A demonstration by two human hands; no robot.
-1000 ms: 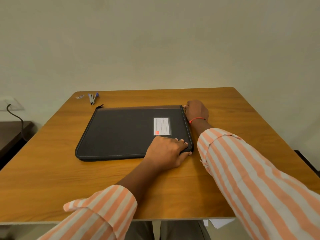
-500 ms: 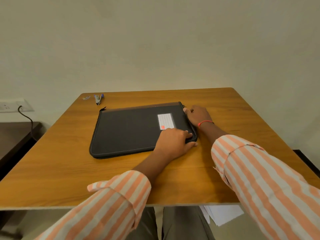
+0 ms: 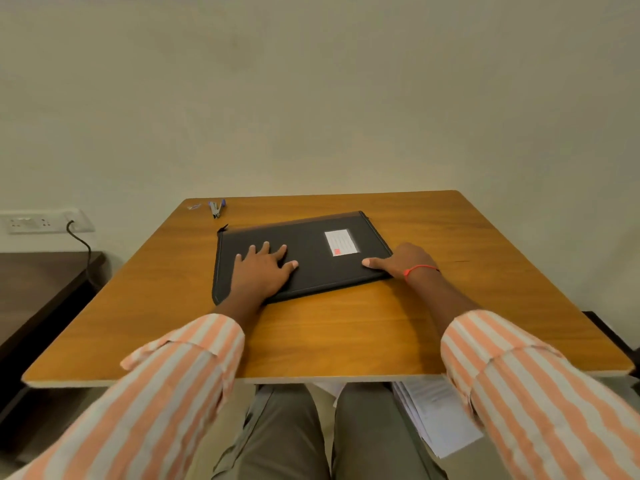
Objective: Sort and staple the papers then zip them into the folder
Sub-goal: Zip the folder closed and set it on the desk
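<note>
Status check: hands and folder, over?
Left hand flat on black zip folder, fingers spread. Right hand at its near right corner, thumb on top. Folder closed, flat on table. Stapler far left, clear.

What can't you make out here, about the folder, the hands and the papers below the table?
Head view only.
Folder contents: closed cover hides them.
Label writing: too small.
Right hand fingers: hidden behind the hand, grip unclear.
Papers under the table: cut off by its edge and a sleeve.

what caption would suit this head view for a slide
Left hand flat on the closed folder, right hand holding its near right corner, stapler lying beyond.
</note>
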